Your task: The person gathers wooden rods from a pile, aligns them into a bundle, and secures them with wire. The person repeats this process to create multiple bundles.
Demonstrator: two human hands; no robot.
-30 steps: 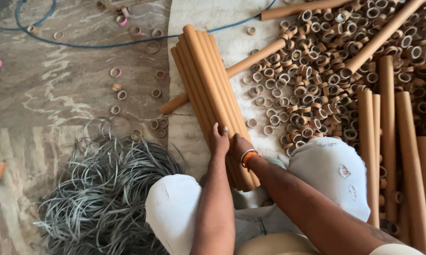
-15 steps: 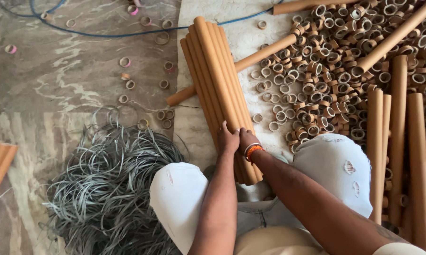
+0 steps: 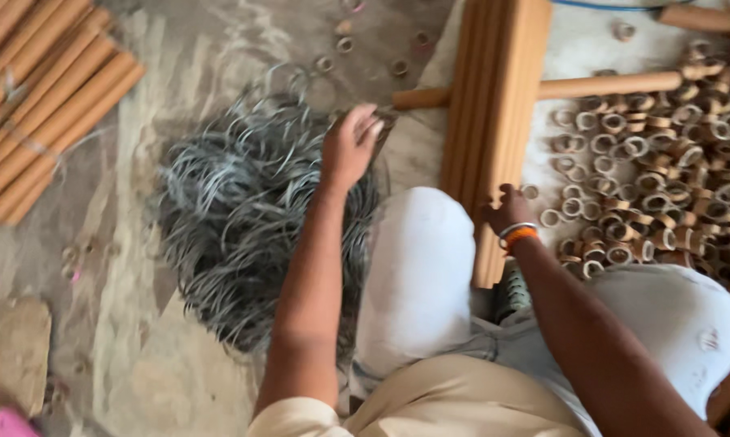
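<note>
My right hand (image 3: 507, 208) rests on the near end of a bundle of long brown cardboard tubes (image 3: 494, 105) that lies on the floor between my knees. My left hand (image 3: 349, 144) reaches out to the left over a heap of grey wire ties (image 3: 244, 210), its fingers curled at the heap's upper edge; whether it pinches a strand I cannot tell. An orange band sits on my right wrist.
A pile of short cut cardboard rings (image 3: 664, 178) covers the floor at the right. Another tied bundle of tubes (image 3: 41, 97) lies at the upper left. A single tube (image 3: 559, 87) lies crosswise behind the held bundle. Loose rings (image 3: 341, 44) dot the concrete floor.
My left hand has left the tube bundle and swung left to the wire heap. The view has turned left; my right hand stays on the tubes.
</note>
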